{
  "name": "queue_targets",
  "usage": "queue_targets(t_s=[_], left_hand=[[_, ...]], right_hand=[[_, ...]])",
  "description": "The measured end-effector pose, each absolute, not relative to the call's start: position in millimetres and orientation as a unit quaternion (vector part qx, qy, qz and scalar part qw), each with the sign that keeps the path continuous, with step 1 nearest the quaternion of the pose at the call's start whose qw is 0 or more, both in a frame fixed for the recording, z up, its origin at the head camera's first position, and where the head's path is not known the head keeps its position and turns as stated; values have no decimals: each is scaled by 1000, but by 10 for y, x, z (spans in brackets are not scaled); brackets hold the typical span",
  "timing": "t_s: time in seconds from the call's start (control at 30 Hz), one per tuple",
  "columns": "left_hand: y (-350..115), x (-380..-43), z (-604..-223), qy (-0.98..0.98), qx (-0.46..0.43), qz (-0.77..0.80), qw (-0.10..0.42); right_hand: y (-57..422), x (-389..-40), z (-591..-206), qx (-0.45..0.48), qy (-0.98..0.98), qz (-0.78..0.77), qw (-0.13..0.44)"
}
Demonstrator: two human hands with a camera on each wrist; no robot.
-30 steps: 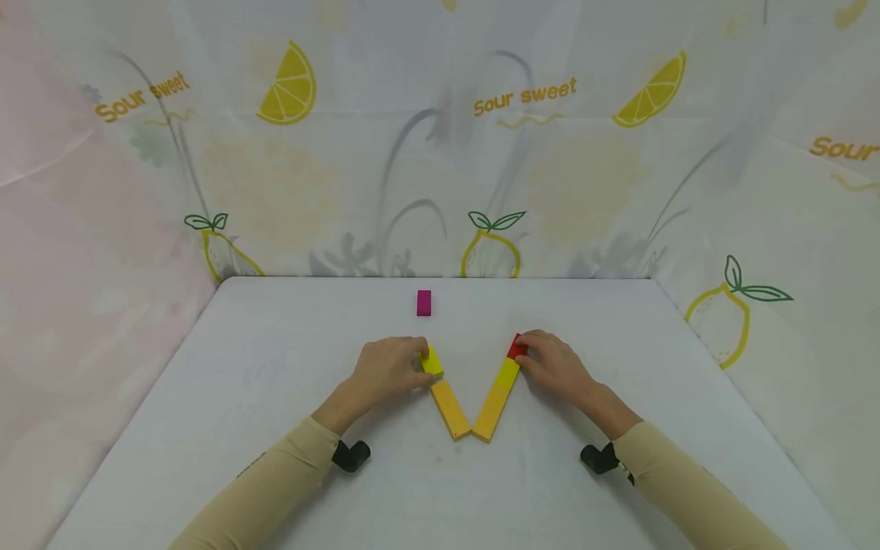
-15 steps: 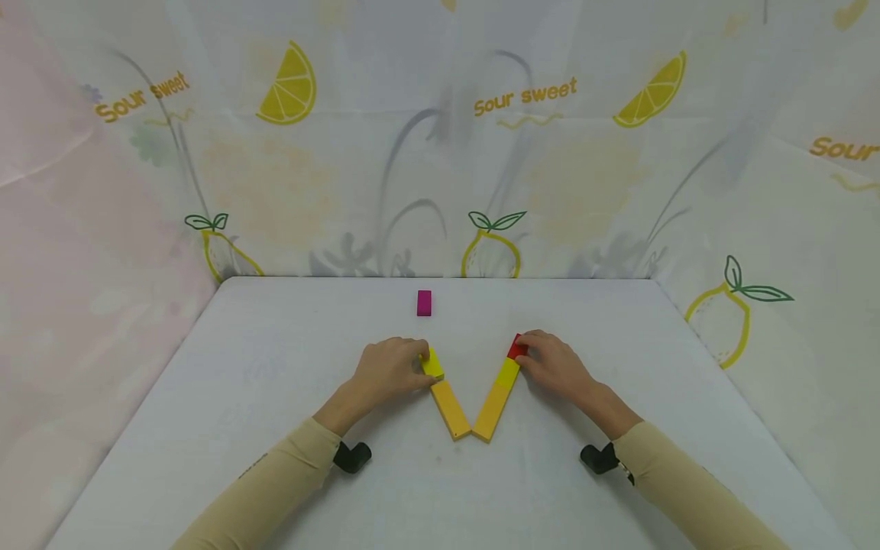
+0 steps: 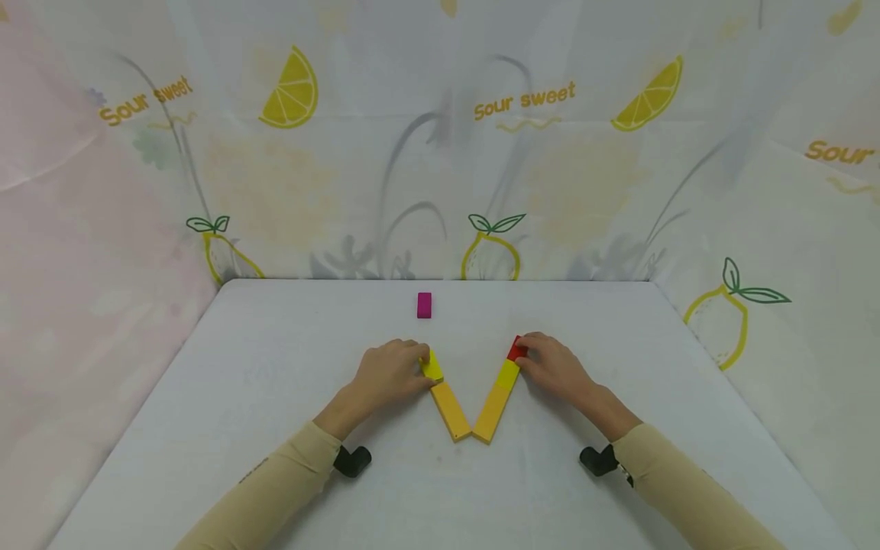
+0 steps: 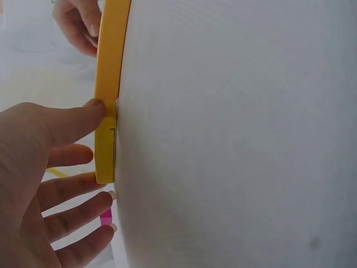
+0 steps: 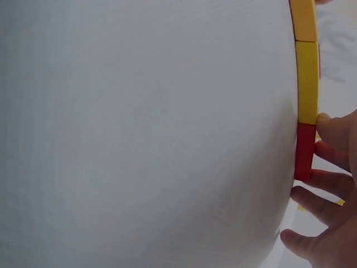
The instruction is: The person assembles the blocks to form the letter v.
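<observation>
Table point(image 3: 474, 504): white, under every block.
Left hand point(image 3: 388, 369): grasps the left yellow block point(image 3: 433, 368) between thumb and fingers.
Right hand point(image 3: 558, 370): grasps the red block point(image 3: 516, 350) likewise.
Orange blocks point(image 3: 451, 412): near ends meeting in a V.
Right yellow block point(image 3: 507, 375): touches red and orange, between them.
Magenta block point(image 3: 424, 305): apart, near the far edge.

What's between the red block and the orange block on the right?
A yellow block lies between the red block and that orange block, end to end, in the right wrist view.
</observation>
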State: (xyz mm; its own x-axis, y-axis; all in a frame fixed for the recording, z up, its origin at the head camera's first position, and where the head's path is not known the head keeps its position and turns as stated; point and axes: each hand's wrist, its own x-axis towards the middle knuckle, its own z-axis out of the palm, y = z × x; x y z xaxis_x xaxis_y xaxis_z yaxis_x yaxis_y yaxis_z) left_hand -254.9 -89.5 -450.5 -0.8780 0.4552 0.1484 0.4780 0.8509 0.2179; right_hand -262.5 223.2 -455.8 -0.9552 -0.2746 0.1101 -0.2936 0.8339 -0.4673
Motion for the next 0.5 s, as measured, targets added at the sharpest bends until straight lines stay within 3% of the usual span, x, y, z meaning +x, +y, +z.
queue_targets(t_s=[0.5], left_hand=[[-888,-2531,-4514,-962,-238,-125,51]], right_hand=[[2228,-2618,-4593,151,-956,249,29]])
